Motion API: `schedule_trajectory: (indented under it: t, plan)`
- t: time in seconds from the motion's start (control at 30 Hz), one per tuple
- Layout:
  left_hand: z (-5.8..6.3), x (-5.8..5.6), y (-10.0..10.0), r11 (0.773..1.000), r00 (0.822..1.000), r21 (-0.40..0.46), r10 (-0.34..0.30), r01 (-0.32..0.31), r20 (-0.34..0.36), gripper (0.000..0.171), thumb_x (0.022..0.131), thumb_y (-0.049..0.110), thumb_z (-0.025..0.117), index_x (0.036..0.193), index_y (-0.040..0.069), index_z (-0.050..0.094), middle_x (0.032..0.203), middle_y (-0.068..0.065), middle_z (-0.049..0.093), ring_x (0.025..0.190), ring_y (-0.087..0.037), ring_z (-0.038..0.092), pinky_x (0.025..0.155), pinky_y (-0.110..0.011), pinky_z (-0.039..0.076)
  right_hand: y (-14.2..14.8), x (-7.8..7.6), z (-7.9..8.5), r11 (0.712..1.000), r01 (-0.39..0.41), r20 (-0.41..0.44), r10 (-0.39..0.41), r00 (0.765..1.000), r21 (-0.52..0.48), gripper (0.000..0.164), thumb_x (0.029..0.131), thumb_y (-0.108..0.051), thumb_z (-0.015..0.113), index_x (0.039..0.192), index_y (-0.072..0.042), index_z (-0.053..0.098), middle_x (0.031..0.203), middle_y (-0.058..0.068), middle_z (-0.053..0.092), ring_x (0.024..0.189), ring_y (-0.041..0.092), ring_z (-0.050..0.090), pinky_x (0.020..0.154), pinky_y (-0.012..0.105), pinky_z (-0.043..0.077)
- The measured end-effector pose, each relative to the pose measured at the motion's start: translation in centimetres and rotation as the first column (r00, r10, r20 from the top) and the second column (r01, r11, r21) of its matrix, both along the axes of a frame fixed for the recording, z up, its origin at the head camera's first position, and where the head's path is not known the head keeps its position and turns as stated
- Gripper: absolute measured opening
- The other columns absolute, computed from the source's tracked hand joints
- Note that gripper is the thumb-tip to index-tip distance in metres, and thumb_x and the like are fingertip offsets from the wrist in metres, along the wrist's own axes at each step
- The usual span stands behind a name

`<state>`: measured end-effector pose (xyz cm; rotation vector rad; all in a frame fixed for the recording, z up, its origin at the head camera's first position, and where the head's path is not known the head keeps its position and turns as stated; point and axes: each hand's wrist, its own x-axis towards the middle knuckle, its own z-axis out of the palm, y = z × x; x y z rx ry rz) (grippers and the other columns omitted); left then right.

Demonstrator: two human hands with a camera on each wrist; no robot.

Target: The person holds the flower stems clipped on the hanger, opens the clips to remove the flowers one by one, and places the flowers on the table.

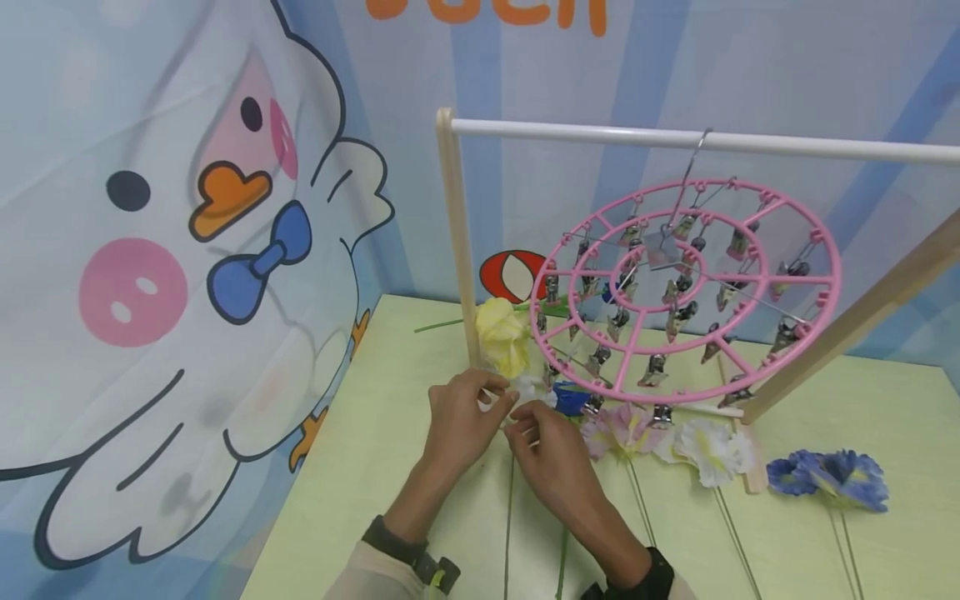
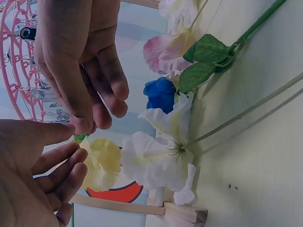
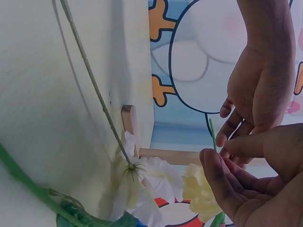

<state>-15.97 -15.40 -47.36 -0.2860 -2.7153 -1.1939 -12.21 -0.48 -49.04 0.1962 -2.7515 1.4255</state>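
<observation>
Both hands meet in front of the rack's left post, with their fingertips close together. My left hand (image 1: 467, 421) has its thumb and index finger nearly together, the other fingers loosely bent. My right hand (image 1: 555, 458) brings its thumb and index finger together beside them. Whether something small or thin is between the fingertips cannot be made out. Behind the hands is a yellow flower (image 1: 504, 333). A white flower (image 2: 147, 153) lies under them, partly hidden in the head view. Beside it is a blue rose (image 2: 160, 94) with green leaves (image 2: 201, 71).
A pink round clip hanger (image 1: 626, 367) with several metal clips hangs from a white rod (image 1: 570, 132) on wooden posts (image 1: 459, 242). Along the table (image 1: 360, 467) lie a pink flower (image 1: 626, 429), another white flower (image 1: 708, 450) and a blue-purple flower (image 1: 828, 479).
</observation>
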Motion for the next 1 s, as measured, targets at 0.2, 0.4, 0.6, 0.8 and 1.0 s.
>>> schedule_trajectory:
  t: [0.2, 0.4, 0.6, 0.8, 1.0]
  plan:
    - [0.5, -0.5, 0.0, 1.0, 1.0, 0.0, -0.002, 0.002, -0.021, 0.018, 0.097, 0.026, 0.079, 0.109, 0.012, 0.08, 0.098, 0.001, 0.078, 0.087, -0.017, 0.07, 0.092, -0.048, 0.035, -0.5, -0.2, 0.7, 1.0, 0.005, -0.03, -0.005, 1.0, 0.003, 0.019, 0.101, -0.014, 0.072, 0.118, -0.004, 0.07, 0.101, 0.005, 0.075, 0.089, 0.016, 0.074, 0.075, 0.031, 0.061]
    - [1.1, -0.9, -0.1, 1.0, 1.0, 0.013, -0.004, 0.004, -0.022, 0.018, 0.097, 0.025, 0.079, 0.109, 0.012, 0.08, 0.099, 0.0, 0.078, 0.088, -0.018, 0.07, 0.096, -0.051, 0.035, -0.9, -0.4, 1.3, 1.0, 0.012, -0.06, -0.011, 0.998, 0.015, 0.018, 0.102, -0.013, 0.069, 0.118, -0.006, 0.069, 0.105, 0.006, 0.075, 0.093, 0.018, 0.074, 0.076, 0.033, 0.061]
    - [1.7, -1.3, -0.1, 1.0, 1.0, 0.025, 0.0, 0.001, -0.029, 0.018, 0.097, 0.023, 0.079, 0.108, 0.01, 0.08, 0.098, -0.001, 0.078, 0.089, -0.018, 0.071, 0.098, -0.055, 0.034, -1.1, -0.8, 1.8, 1.0, 0.019, -0.083, -0.017, 0.996, 0.023, 0.018, 0.102, -0.012, 0.067, 0.119, -0.005, 0.068, 0.107, 0.007, 0.074, 0.095, 0.02, 0.074, 0.076, 0.034, 0.062]
    - [2.2, -1.8, -0.3, 0.999, 1.0, 0.043, 0.0, 0.001, -0.025, 0.018, 0.097, 0.022, 0.078, 0.109, 0.009, 0.08, 0.098, -0.002, 0.078, 0.09, -0.02, 0.071, 0.099, -0.056, 0.032, -1.4, -1.4, 2.5, 0.999, 0.035, -0.068, -0.033, 0.997, 0.036, 0.021, 0.102, -0.013, 0.069, 0.12, -0.005, 0.068, 0.108, 0.007, 0.073, 0.096, 0.02, 0.073, 0.075, 0.035, 0.062]
    - [2.4, -2.2, -0.4, 0.998, 0.999, 0.058, 0.003, -0.001, -0.04, 0.02, 0.097, 0.022, 0.079, 0.11, 0.007, 0.08, 0.097, -0.002, 0.078, 0.088, -0.02, 0.072, 0.099, -0.055, 0.032, -1.8, -1.6, 3.2, 0.999, 0.039, -0.052, -0.038, 0.998, 0.033, 0.027, 0.102, -0.017, 0.071, 0.126, -0.005, 0.067, 0.11, 0.009, 0.072, 0.095, 0.022, 0.073, 0.077, 0.037, 0.062]
